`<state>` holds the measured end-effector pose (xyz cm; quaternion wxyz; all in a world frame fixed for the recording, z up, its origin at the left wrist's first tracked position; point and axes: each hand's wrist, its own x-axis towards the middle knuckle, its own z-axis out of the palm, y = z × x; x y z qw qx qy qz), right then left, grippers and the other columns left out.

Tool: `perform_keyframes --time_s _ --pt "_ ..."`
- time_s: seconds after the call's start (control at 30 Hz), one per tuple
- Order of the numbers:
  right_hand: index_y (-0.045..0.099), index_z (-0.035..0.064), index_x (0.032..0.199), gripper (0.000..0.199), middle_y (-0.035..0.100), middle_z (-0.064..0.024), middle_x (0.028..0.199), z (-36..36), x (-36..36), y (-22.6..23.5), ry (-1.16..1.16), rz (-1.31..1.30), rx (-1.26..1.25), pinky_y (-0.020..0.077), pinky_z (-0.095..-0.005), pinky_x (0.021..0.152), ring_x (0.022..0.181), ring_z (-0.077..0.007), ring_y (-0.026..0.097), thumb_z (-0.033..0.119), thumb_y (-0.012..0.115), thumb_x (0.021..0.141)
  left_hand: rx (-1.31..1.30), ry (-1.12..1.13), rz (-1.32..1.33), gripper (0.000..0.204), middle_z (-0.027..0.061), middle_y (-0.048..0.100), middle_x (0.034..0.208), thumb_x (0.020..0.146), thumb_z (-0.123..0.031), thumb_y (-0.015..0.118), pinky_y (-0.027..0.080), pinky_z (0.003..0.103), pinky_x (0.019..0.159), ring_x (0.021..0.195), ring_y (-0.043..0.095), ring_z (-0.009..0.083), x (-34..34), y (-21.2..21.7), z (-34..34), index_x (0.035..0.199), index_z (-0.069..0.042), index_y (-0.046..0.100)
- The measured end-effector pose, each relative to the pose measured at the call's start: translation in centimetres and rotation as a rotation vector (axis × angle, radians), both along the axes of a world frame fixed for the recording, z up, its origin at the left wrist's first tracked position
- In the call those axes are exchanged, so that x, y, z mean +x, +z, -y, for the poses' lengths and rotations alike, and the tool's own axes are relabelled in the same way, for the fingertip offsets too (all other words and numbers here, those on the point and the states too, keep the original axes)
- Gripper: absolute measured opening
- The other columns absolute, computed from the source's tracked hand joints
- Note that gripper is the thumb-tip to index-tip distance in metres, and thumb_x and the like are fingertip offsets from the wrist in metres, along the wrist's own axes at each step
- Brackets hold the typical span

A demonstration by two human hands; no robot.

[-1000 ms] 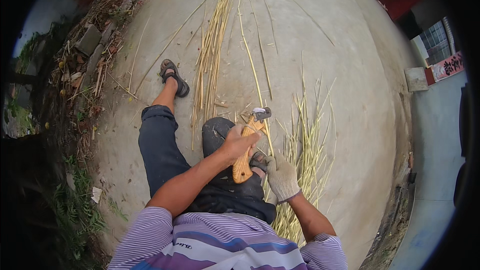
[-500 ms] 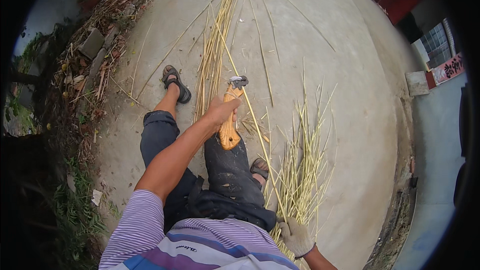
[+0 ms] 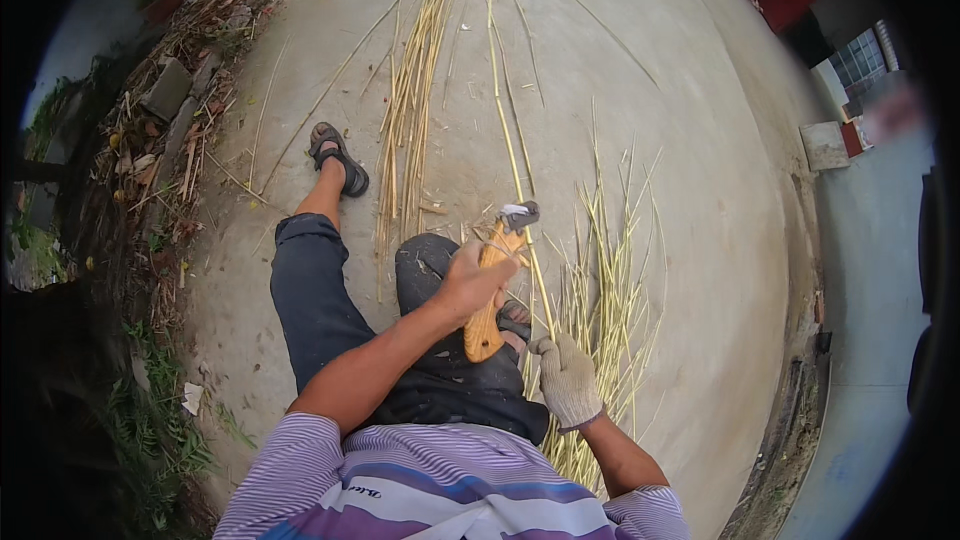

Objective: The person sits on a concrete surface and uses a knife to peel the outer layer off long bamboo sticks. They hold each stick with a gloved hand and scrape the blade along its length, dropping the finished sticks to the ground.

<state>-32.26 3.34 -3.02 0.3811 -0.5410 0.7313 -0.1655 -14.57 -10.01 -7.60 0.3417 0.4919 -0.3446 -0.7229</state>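
Note:
My left hand [image 3: 477,283], bare, is wrapped round a curved wooden-handled tool [image 3: 484,332] with a hole near its butt. A small dark metal head with a white patch [image 3: 516,215] tops this tool. A long thin pale-yellow cane [image 3: 505,130] passes at the metal head and stretches away over the ground; whether it sits inside the head, I cannot tell. In a knitted whitish glove, my right hand [image 3: 566,378] is closed on the near end of this cane, just below the tool. Under and beside that hand lies a pile of thin yellow-green canes [image 3: 610,300].
A bundle of straw-coloured canes [image 3: 425,70] lies ahead on the concrete ground [image 3: 700,240], with loose canes around it. Rubble and dry debris [image 3: 168,90] edge the left side. A pale wall [image 3: 870,290] stands at right. My sandalled foot [image 3: 340,160] is ahead left.
The tool in my left hand has moved nearer and to the right. My right hand has come up and forward from low beside my hip, so the two hands are closer together.

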Motion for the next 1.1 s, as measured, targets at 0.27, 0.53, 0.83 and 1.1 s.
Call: perform_keyframes --time_s 0.27,0.53,0.83,1.1 --pt "0.067 0.0061 0.105 0.023 0.069 -0.015 0.081 -17.4 -4.5 1.6 0.217 -0.171 0.067 0.0553 -0.0424 0.061 0.068 -0.0334 0.07 0.023 0.052 0.1 -0.008 0.434 0.08 0.013 0.0016 0.059 0.067 0.091 -0.014 0.069 0.045 0.027 0.042 0.051 0.056 0.0112 14.8 -1.3 20.3 0.086 -0.005 0.061" --pt "0.064 -0.0015 0.116 0.034 0.065 -0.0169 0.078 -8.7 -2.8 3.9 -0.199 0.261 0.359 0.0534 -0.0351 0.064 0.067 -0.0226 0.068 0.025 0.049 0.1 0.069 0.14 -0.045 0.014 0.0008 0.057 0.068 0.093 -0.017 0.068 0.046 0.027 0.045 0.051 0.055 0.011 5.5 -1.8 11.4 0.093 -0.005 0.06" --pt "0.067 0.0018 0.109 0.033 0.055 -0.0092 0.066 -0.7 -2.1 0.4 0.083 0.086 -0.076 0.0479 -0.0334 0.055 0.054 -0.0161 0.059 0.028 0.047 0.104 0.003 0.053 -0.138 0.021 0.0004 0.054 0.072 0.098 -0.022 0.066 0.044 0.025 0.046 0.051 0.053 0.0103 2.2 1.3 5.7 0.103 -0.005 0.054" --pt "0.065 0.0051 0.105 0.024 0.064 -0.0174 0.07 0.6 -2.5 -0.2 0.099 -0.155 -0.146 0.0507 -0.0424 0.056 0.061 -0.0313 0.067 0.025 0.052 0.102 -0.01 -0.064 -0.03 0.023 0.0005 0.055 0.071 0.096 -0.023 0.067 0.044 0.026 0.044 0.05 0.054 0.0102 -2.4 1.4 -0.7 0.102 -0.004 0.055"
